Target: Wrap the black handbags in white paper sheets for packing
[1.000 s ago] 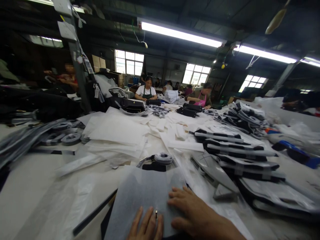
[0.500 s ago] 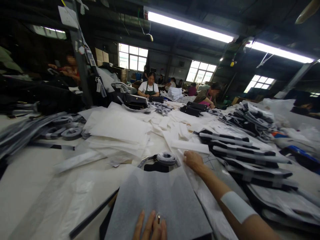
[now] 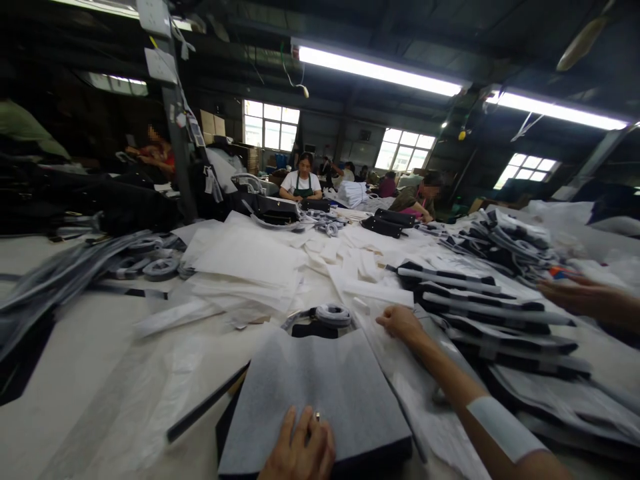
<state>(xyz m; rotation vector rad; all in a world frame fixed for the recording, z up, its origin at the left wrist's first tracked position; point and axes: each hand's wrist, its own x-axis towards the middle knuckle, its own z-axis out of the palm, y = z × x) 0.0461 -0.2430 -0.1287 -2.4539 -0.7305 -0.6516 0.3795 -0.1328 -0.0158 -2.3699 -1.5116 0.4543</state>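
A dark bag [image 3: 370,459] lies at the front with a pale grey sheet [image 3: 320,373] over its top. My left hand [image 3: 299,445] rests on the lower part of this sheet, its fingers spread beside a small metal piece [image 3: 317,416]. My right hand [image 3: 399,323] is closed at the edge of thin clear plastic [image 3: 383,340], right of the bag's far end; what its fingertips hold is hard to make out. A wrapped coiled strap [image 3: 333,315] sits at the bag's far end. A pale patch wraps my right forearm.
White sheets [image 3: 245,257] lie behind on the left, wrapped straps [image 3: 100,260] farther left. Stacked dark wrapped pieces [image 3: 490,307] stand right. Another person's hand [image 3: 575,293] reaches in at the right edge. A black strip [image 3: 205,403] lies left of the bag.
Another person's hand and forearm have come in at the right. The view has shifted slightly, and more of my left hand shows on the sheet. My right hand sits slightly farther right in view.
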